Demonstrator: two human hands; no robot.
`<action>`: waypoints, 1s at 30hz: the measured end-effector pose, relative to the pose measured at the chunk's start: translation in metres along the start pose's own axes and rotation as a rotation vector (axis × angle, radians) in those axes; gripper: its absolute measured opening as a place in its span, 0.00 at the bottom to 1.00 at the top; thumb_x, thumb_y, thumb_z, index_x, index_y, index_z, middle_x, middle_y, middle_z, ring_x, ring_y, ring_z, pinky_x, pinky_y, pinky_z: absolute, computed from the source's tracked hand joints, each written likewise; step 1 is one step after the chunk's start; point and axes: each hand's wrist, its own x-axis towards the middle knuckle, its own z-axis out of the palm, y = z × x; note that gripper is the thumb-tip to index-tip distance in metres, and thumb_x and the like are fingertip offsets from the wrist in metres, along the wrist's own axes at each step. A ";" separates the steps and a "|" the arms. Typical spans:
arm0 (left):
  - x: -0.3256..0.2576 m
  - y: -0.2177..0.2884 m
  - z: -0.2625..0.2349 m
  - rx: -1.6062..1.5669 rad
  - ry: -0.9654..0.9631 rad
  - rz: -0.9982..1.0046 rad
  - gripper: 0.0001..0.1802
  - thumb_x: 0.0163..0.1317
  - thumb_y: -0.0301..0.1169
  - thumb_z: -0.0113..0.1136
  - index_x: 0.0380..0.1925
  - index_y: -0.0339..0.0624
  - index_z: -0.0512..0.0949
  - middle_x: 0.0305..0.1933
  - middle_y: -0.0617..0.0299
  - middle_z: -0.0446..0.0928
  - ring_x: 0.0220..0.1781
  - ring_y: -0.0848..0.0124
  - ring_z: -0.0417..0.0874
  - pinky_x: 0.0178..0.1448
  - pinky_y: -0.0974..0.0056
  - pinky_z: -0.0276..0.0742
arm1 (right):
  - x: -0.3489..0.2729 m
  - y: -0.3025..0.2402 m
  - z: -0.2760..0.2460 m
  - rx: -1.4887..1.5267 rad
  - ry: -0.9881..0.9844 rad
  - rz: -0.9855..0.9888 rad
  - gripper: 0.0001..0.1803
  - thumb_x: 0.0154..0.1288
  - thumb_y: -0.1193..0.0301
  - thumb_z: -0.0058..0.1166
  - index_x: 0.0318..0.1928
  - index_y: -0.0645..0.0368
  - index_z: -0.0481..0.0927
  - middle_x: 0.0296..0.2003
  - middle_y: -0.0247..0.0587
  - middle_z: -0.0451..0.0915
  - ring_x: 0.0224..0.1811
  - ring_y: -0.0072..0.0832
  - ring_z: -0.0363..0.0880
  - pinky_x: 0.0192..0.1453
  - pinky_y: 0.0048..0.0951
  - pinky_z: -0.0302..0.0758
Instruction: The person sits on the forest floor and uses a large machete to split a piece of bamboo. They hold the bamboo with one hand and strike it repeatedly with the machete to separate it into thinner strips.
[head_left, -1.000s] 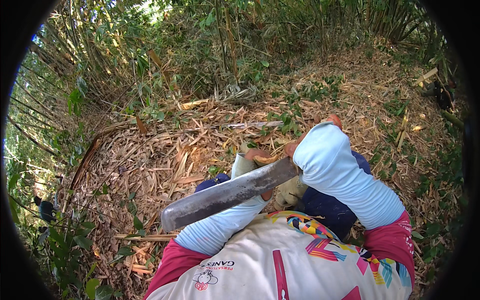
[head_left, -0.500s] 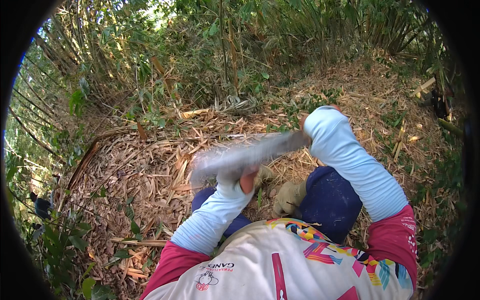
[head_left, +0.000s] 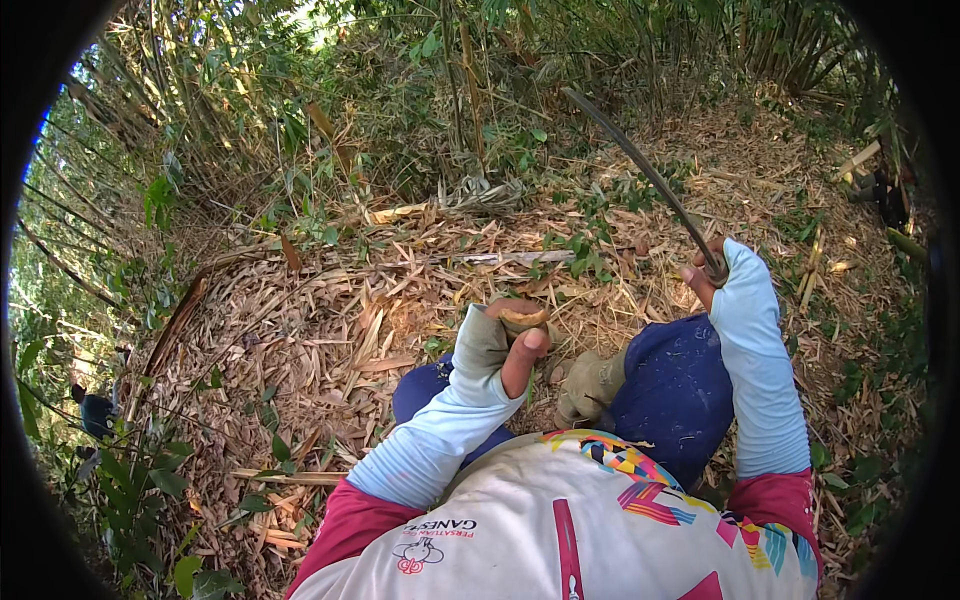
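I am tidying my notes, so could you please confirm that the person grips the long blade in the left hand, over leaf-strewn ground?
Not quite: the head view shows the long blade gripped in the right hand, not the left hand; the ground is indeed leaf-strewn.

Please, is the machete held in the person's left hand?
No, the right hand grips the machete at its lower end, while the left hand holds a small tan piece.
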 end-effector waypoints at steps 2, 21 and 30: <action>0.003 0.004 0.005 -0.022 -0.019 -0.020 0.19 0.67 0.40 0.58 0.47 0.35 0.71 0.29 0.60 0.73 0.31 0.74 0.75 0.36 0.69 0.73 | -0.011 -0.008 0.001 0.147 -0.024 0.004 0.13 0.54 0.67 0.67 0.33 0.59 0.76 0.22 0.27 0.72 0.25 0.15 0.68 0.29 0.20 0.66; -0.014 -0.004 0.019 -0.168 0.056 -0.090 0.14 0.66 0.31 0.59 0.48 0.40 0.71 0.34 0.64 0.76 0.36 0.76 0.77 0.39 0.70 0.72 | -0.034 -0.072 0.033 -0.605 -0.293 -0.742 0.08 0.51 0.58 0.55 0.23 0.45 0.79 0.16 0.33 0.74 0.25 0.35 0.78 0.32 0.46 0.69; -0.015 -0.029 0.007 0.074 0.076 -0.036 0.29 0.62 0.52 0.58 0.47 0.35 0.72 0.37 0.57 0.79 0.40 0.70 0.80 0.43 0.66 0.74 | -0.032 -0.076 0.030 -0.568 -0.146 -0.801 0.10 0.58 0.55 0.48 0.26 0.43 0.76 0.20 0.33 0.75 0.26 0.35 0.77 0.36 0.53 0.66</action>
